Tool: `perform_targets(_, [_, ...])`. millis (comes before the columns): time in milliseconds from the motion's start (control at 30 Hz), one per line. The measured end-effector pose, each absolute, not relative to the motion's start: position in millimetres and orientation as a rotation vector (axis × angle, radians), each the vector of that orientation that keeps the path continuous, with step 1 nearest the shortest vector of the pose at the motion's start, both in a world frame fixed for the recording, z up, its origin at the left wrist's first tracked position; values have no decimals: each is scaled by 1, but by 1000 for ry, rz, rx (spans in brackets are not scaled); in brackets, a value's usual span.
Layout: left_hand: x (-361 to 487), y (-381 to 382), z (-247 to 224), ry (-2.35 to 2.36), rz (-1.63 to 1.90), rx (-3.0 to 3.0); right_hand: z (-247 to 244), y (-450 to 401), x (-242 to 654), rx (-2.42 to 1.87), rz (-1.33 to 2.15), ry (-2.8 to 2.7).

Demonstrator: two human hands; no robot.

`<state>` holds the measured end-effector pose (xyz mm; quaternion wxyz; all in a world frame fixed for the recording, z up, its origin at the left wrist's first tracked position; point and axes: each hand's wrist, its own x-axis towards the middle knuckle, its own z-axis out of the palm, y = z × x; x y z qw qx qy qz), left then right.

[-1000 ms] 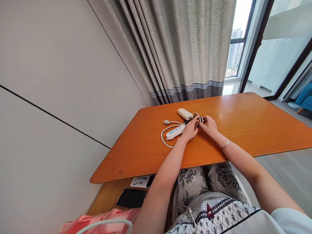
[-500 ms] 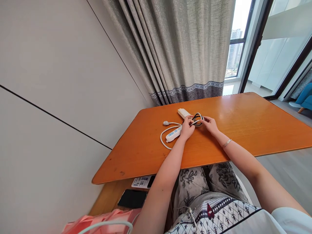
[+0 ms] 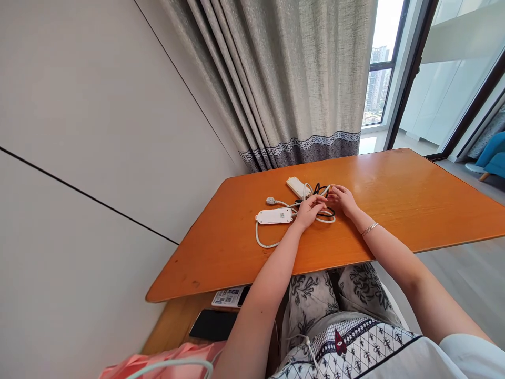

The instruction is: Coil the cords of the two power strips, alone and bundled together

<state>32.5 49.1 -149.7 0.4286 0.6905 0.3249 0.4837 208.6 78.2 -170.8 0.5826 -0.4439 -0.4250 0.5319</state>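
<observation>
On the orange-brown table (image 3: pixel 221 237) lies a white power strip (image 3: pixel 275 216), its back with a small label facing up. Another white strip (image 3: pixel 296 187) lies behind it, angled. A white plug (image 3: pixel 270 200) rests to the left on its cord. Black cable (image 3: pixel 328 212) and white cable (image 3: pixel 262 242) spread in loose loops around the hands. My left hand (image 3: pixel 310 209) is over the cables right of the labelled strip, fingers closed on the white cable. Facing it, my right hand (image 3: pixel 341 199) pinches the white cable's raised loop near its fingertips.
A grey curtain (image 3: pixel 307 79) hangs behind the table's far edge. Below the near left edge are a black phone (image 3: pixel 213 325), a printed white box (image 3: pixel 226 297) and a pink bag (image 3: pixel 158 363). A white wall (image 3: pixel 79 105) stands at the left.
The near power strip has flipped from sockets up to back up and shifted left. The bundled cables have loosened into wider loops, and my hands have moved slightly apart.
</observation>
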Motion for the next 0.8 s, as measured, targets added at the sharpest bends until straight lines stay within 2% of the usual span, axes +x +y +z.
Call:
perform_targets(200, [20, 55, -147, 1058, 1668, 1979, -173, 68, 196, -1080, 1261, -1124])
perform_targets(333, [6, 68, -148, 1290, 1892, 1921, -170, 65, 193, -1112, 1246, -1213])
perform_targets(400, [5, 70, -150, 1334, 1778, 1886, -169, 63, 193, -1112, 1225, -1263])
perform_targets(567, [13, 60, -150, 1295, 1206, 2044, -166, 61, 193, -1105, 1122, -1418])
perform_targets(800, [10, 54, -143, 1239, 961, 2265, -168, 60, 189, -1243, 848, -1786])
